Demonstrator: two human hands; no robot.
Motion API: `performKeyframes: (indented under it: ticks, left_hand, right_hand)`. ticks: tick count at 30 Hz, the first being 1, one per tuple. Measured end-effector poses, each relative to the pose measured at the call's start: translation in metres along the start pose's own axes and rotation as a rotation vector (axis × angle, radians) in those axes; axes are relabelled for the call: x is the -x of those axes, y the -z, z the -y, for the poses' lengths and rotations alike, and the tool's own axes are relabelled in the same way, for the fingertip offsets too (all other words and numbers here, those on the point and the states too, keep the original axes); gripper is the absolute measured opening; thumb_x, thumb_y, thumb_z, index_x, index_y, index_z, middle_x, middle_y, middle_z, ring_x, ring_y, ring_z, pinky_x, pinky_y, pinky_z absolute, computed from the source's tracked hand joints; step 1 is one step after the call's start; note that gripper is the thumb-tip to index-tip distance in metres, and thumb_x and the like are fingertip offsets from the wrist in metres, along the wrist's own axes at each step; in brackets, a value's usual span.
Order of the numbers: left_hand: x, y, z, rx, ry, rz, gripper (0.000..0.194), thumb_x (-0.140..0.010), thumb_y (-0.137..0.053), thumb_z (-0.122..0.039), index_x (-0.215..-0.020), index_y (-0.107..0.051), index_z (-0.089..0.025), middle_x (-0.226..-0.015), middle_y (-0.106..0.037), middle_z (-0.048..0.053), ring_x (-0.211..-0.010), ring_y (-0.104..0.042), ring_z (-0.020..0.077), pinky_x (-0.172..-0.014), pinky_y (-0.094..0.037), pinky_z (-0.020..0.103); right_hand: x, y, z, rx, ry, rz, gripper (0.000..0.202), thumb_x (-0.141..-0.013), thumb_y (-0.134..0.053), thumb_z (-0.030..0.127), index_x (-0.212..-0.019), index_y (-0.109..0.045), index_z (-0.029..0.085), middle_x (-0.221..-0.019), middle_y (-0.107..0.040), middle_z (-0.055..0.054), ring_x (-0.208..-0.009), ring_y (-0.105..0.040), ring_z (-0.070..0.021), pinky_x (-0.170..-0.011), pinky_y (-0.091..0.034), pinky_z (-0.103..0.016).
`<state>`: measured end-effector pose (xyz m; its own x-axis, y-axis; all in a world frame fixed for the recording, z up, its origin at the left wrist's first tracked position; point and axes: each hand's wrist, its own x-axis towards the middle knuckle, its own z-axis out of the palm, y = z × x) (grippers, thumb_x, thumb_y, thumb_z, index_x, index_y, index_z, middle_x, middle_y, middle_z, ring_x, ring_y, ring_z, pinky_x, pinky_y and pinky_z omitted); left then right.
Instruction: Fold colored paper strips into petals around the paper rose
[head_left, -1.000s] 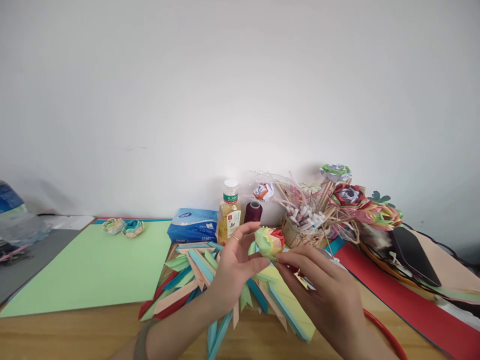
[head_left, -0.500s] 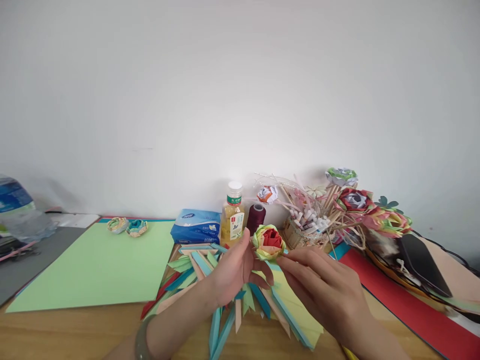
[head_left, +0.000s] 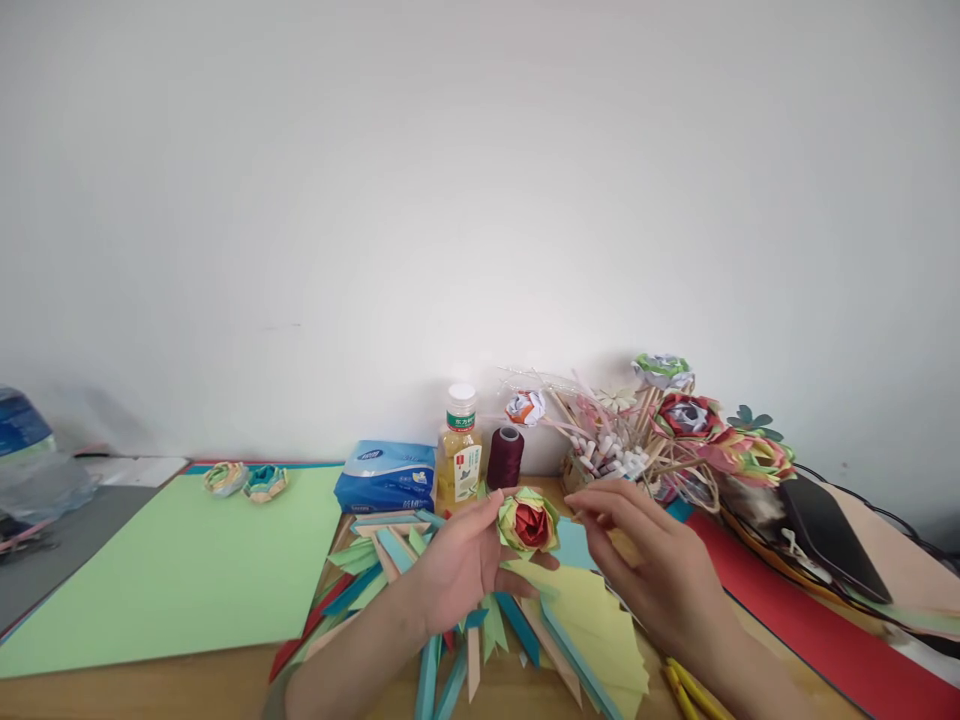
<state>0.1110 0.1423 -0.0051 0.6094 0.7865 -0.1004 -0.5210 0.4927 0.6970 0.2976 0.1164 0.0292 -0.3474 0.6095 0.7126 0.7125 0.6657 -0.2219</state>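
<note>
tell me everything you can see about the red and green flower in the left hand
The flower is a small, rounded bloom that looks made of folded paper. Layered petals circle a deep red centre, with pale green and yellowish ones outermost. It is tilted so its open face points toward the camera; its underside is hidden. The left hand holds it up, thumb at its left side, in front of the maroon thread spool. The right hand is close on its right, apparently not touching.

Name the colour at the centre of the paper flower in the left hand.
The paper flower has a red centre, seen in the head view.
</note>
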Motion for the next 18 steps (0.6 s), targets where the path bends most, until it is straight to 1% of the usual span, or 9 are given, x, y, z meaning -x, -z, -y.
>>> performKeyframes:
  ticks: [2, 3, 6, 10, 12, 15, 18]
  left_hand:
    - [0.001, -0.0008, 0.0001, 0.029, -0.021, 0.023, 0.034, -0.09, -0.048, -0.037, -0.115, -0.056, -0.016, -0.098, -0.069, 0.012, -0.081, -0.07, 0.0228, -0.057, -0.055, 0.026]
    - [0.0015, -0.0011, 0.0001, 0.046, -0.024, 0.03, 0.033, -0.09, -0.047, -0.036, -0.115, -0.056, -0.016, -0.099, -0.068, 0.011, -0.083, -0.07, 0.023, -0.059, -0.055, 0.026]
    - [0.0032, -0.0021, -0.0002, 0.087, -0.045, 0.033, 0.031, -0.092, -0.045, -0.032, -0.116, -0.056, -0.016, -0.101, -0.068, 0.011, -0.087, -0.069, 0.0221, -0.066, -0.055, 0.027]
    - [0.0058, -0.0044, -0.0015, 0.125, -0.097, 0.052, 0.028, -0.091, -0.046, -0.019, -0.117, -0.056, -0.016, -0.103, -0.067, 0.009, -0.093, -0.066, 0.0183, -0.079, -0.053, 0.03]
    - [0.0067, -0.0052, -0.0015, 0.126, -0.099, 0.078, 0.029, -0.09, -0.046, -0.017, -0.117, -0.057, -0.017, -0.103, -0.066, 0.008, -0.092, -0.065, 0.0167, -0.081, -0.052, 0.032]
    - [0.0071, -0.0047, 0.0007, 0.109, -0.091, 0.117, 0.03, -0.089, -0.05, -0.018, -0.118, -0.057, -0.019, -0.098, -0.066, 0.006, -0.086, -0.064, 0.0149, -0.082, -0.052, 0.034]
    - [0.0068, -0.0025, 0.0029, 0.091, -0.082, 0.141, 0.035, -0.088, -0.051, -0.018, -0.123, -0.056, -0.02, -0.102, -0.065, 0.006, -0.088, -0.063, 0.0155, -0.081, -0.052, 0.035]
  right_hand:
    - [-0.0019, 0.0015, 0.0018, -0.037, -0.057, -0.046, 0.015, -0.086, -0.049, 0.009, -0.091, -0.057, 0.021, -0.084, -0.064, -0.004, -0.067, -0.062, -0.0133, -0.059, -0.051, -0.022]
    - [-0.0026, 0.0019, 0.0028, -0.051, -0.065, -0.049, 0.014, -0.086, -0.05, 0.01, -0.09, -0.057, 0.021, -0.083, -0.064, -0.004, -0.065, -0.061, -0.0128, -0.058, -0.05, -0.022]
    - [-0.0024, 0.001, 0.0065, -0.079, -0.051, -0.025, 0.013, -0.086, -0.051, 0.01, -0.089, -0.058, 0.021, -0.08, -0.063, -0.003, -0.062, -0.059, -0.0117, -0.055, -0.048, -0.021]
    - [0.0004, -0.0025, 0.0099, -0.079, -0.045, 0.022, 0.011, -0.086, -0.053, 0.011, -0.087, -0.061, 0.019, -0.076, -0.062, -0.003, -0.06, -0.058, -0.0112, -0.054, -0.047, -0.02]
    - [0.0015, -0.0042, 0.0095, -0.065, -0.05, 0.021, 0.01, -0.086, -0.053, 0.012, -0.088, -0.062, 0.018, -0.075, -0.062, -0.003, -0.059, -0.058, -0.0113, -0.051, -0.046, -0.02]
    - [0.0021, -0.0064, 0.0067, -0.046, -0.032, 0.018, 0.01, -0.086, -0.053, 0.013, -0.089, -0.062, 0.017, -0.075, -0.063, -0.004, -0.059, -0.06, -0.0112, -0.05, -0.046, -0.019]
    - [0.0019, -0.0079, 0.0045, 0.0, -0.006, -0.01, 0.012, -0.087, -0.052, 0.013, -0.09, -0.062, 0.018, -0.076, -0.065, -0.004, -0.059, -0.062, -0.0118, -0.048, -0.046, -0.019]
